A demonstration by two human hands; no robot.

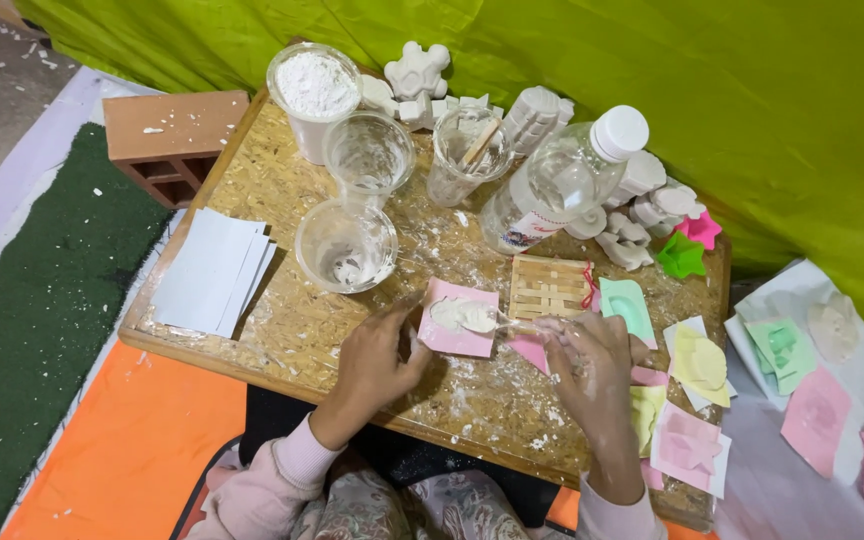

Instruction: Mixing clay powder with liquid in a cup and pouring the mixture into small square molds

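Note:
My left hand rests on the wooden board and holds the left edge of a pink square mold filled with white plaster. My right hand, dusted with plaster, grips a clear plastic spoon whose bowl lies over the mold's white filling. Just behind the mold sits a small raft of wooden sticks.
Three clear cups and a tub of white powder stand at the back, beside a clear bottle and white plaster casts. White cards lie left. Colored molds cover the right side; a brick sits far left.

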